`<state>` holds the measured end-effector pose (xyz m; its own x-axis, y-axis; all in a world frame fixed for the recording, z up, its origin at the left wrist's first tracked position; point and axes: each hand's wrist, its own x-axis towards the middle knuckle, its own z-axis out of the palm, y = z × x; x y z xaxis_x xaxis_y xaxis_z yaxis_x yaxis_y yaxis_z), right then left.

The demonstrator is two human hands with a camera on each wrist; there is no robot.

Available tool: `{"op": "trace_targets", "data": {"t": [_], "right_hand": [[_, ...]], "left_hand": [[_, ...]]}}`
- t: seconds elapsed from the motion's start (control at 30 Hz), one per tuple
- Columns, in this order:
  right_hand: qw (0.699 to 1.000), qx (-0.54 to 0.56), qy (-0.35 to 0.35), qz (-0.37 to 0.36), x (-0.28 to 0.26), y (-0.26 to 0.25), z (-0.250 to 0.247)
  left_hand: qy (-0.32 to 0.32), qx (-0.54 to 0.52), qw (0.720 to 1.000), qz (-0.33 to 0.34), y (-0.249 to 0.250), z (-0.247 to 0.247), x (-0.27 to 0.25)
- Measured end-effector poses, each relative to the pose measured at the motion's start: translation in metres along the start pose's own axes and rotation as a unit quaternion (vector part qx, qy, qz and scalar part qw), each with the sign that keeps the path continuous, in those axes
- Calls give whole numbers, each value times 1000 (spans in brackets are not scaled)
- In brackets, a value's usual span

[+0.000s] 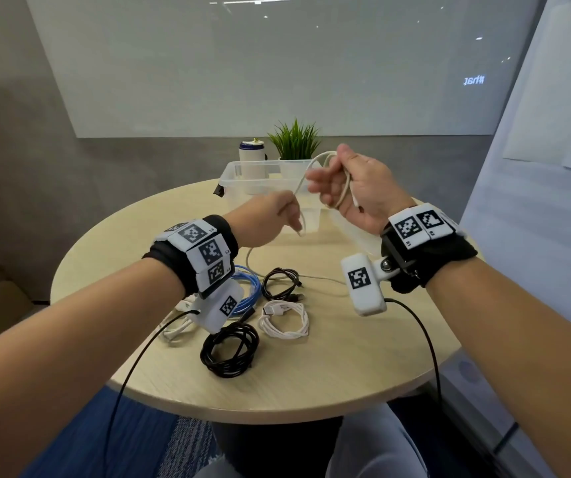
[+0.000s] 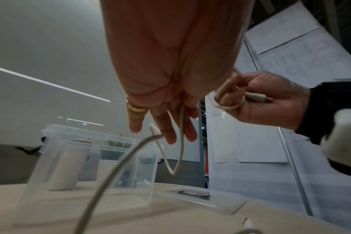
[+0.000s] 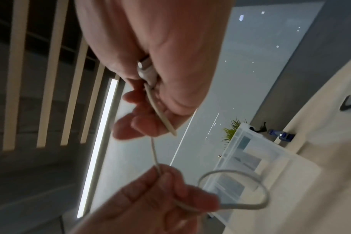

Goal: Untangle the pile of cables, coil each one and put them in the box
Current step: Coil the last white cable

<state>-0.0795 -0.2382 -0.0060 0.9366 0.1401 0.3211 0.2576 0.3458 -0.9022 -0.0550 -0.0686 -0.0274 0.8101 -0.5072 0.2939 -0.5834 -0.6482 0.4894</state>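
Note:
A beige cable (image 1: 299, 186) runs between my two hands above the round table. My right hand (image 1: 353, 188) grips a few coiled loops of it, with the white plug (image 3: 146, 71) tucked against the palm. My left hand (image 1: 270, 215) is lower and to the left, and pinches the loose strand (image 3: 156, 167) between thumb and fingers. The cable's tail hangs to the tabletop (image 1: 249, 257). The clear plastic box (image 1: 242, 167) stands just behind both hands. Coiled cables lie near me: blue (image 1: 246, 291), small black (image 1: 280, 282), white (image 1: 284, 319) and large black (image 1: 230, 350).
Another white cable (image 1: 177, 326) lies partly under my left wrist camera. The box lid (image 2: 200, 199) lies flat to the right of the box. A potted plant (image 1: 294, 139) and a white canister (image 1: 251, 157) stand behind the box. The table edge curves close to my lap.

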Motion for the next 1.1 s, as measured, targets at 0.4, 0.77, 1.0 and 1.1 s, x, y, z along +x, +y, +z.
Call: {"op": "trace_targets", "data": {"t": [0.4,0.77,1.0,1.1], "right_hand": [[909,-380,126,-114,11,1,-21],[845,-534,2,7,-8,2,-26],[951,-308,31,11,-2,-5,-31],[983,-182,28,16,-3,-12,-34]], "left_hand": [[-180,63,982,-4,14,26,-2],[108,40,993,-30,20,-7,17],[64,61,995,-35,15,8,18],[8,56,998,-39,18,19,14]]}}
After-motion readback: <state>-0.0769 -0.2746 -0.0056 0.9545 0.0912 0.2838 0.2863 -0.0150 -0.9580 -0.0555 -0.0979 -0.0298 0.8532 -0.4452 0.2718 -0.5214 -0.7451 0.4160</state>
